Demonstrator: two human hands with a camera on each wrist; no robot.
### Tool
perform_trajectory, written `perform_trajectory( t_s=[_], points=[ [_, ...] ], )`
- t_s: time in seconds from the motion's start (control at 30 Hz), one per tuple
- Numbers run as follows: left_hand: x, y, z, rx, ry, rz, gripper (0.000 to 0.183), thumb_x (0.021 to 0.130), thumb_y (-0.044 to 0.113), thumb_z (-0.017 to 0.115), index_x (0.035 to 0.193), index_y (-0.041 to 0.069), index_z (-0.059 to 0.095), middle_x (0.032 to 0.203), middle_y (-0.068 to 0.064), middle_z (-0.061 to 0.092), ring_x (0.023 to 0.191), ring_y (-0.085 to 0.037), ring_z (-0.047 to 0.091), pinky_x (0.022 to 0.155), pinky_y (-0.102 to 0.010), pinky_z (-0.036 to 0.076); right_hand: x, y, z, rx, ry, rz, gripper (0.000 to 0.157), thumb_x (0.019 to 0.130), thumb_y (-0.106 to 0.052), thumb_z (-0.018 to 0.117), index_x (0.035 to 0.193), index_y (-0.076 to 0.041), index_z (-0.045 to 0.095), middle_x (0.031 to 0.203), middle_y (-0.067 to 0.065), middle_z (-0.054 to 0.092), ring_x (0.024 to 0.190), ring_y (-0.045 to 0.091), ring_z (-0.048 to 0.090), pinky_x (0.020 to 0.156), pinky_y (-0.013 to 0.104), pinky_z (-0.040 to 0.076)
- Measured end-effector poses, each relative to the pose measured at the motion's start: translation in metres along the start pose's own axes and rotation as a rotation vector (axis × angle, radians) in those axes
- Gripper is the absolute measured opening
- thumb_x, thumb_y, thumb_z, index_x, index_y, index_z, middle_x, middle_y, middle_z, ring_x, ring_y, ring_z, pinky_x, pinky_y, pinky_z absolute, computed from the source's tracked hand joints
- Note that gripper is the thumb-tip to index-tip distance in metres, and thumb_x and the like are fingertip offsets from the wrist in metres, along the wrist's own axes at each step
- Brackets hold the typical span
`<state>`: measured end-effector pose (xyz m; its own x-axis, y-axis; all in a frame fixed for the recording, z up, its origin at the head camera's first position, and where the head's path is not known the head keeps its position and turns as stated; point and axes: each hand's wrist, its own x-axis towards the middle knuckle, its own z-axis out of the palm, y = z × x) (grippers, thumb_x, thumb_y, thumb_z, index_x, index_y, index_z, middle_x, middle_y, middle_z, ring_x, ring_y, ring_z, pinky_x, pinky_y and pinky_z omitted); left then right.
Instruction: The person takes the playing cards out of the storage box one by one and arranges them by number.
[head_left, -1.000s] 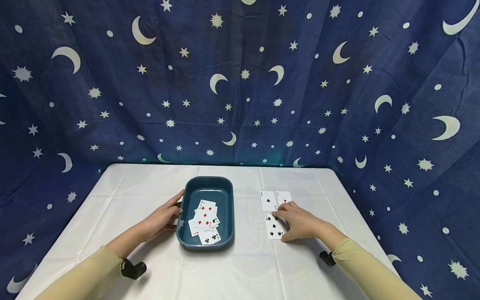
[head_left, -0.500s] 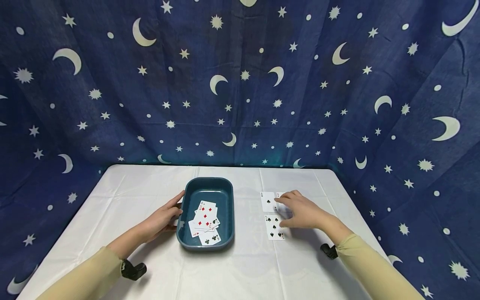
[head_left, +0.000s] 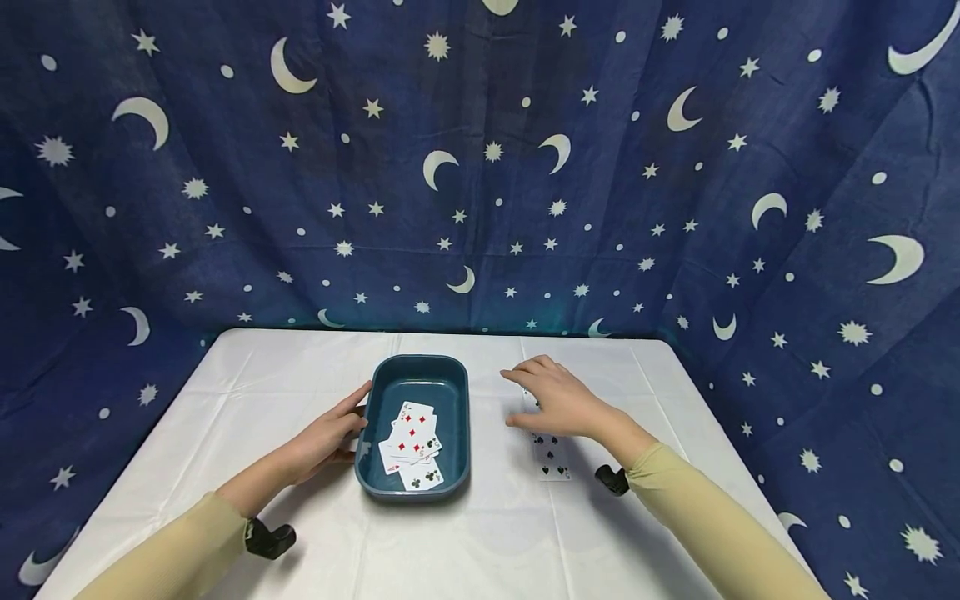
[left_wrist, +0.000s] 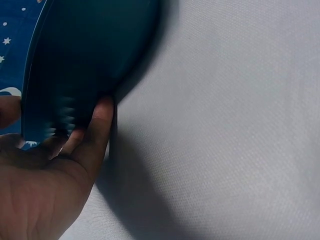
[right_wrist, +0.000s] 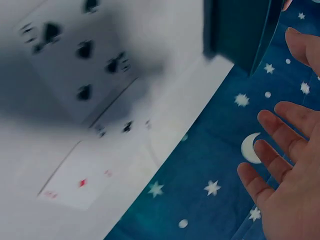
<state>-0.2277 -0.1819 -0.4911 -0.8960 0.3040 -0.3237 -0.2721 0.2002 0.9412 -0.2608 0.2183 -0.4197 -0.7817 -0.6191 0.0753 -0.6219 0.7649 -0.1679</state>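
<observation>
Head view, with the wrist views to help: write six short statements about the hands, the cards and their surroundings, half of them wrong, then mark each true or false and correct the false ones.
1. The left hand touches the teal tray. True.
2. The right hand pinches a card. False: it holds nothing, and its fingers are spread.
3. The five of spades lies on the white cloth. True.
4. The cards in the tray all lie face down. False: printed faces show, a five of diamonds among them.
5. The blue backdrop is patterned with moons and stars. True.
6. The tray stands to the right of the right hand. False: it stands to its left.
</observation>
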Motion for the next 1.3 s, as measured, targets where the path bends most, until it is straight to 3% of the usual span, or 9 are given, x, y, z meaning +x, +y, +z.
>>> perform_trajectory(
  t_s=[0.43, 0.73, 0.93, 1.3],
  points=[
    [-0.002, 0.001, -0.002, -0.014, 0.008, 0.002, 0.072, 0.102, 0.015, 0.042, 0.166, 0.032, 0.014, 0.166, -0.023, 0.019, 0.137, -0.041, 0.045, 0.092, -0.053, 0.054, 0.052, -0.039, 0.002, -0.006, -0.019, -0.097, 0.079, 0.086, -0.058, 0.071, 0.151, -0.018, 0.052, 0.144, -0.001, 0.054, 0.135, 0.021, 0.041, 0.109, 0.048, 0.037],
    [0.000, 0.001, -0.001, -0.008, 0.009, -0.003, 0.071, 0.102, 0.016, 0.043, 0.165, 0.033, 0.016, 0.166, -0.022, 0.021, 0.136, -0.040, 0.046, 0.092, -0.053, 0.053, 0.083, -0.070, 0.020, -0.102, -0.137, -0.154, 0.081, 0.085, -0.061, 0.071, 0.151, -0.019, 0.052, 0.143, -0.001, 0.054, 0.134, 0.021, 0.041, 0.111, 0.044, 0.036],
    [0.001, 0.000, 0.001, -0.007, -0.001, -0.001, 0.071, 0.102, 0.016, 0.042, 0.166, 0.033, 0.015, 0.166, -0.022, 0.021, 0.137, -0.041, 0.045, 0.092, -0.053, 0.053, 0.093, -0.079, 0.037, -0.151, -0.212, -0.170, 0.087, 0.081, -0.067, 0.073, 0.151, -0.018, 0.053, 0.143, 0.000, 0.054, 0.134, 0.021, 0.042, 0.112, 0.042, 0.035],
    [0.001, 0.000, -0.001, -0.006, 0.014, -0.008, 0.071, 0.102, 0.015, 0.042, 0.166, 0.033, 0.015, 0.166, -0.022, 0.019, 0.138, -0.043, 0.043, 0.093, -0.055, 0.053, 0.103, -0.090, 0.053, -0.190, -0.265, -0.143, 0.098, 0.074, -0.075, 0.074, 0.151, -0.018, 0.053, 0.145, 0.000, 0.054, 0.134, 0.022, 0.042, 0.116, 0.045, 0.028]
  ],
)
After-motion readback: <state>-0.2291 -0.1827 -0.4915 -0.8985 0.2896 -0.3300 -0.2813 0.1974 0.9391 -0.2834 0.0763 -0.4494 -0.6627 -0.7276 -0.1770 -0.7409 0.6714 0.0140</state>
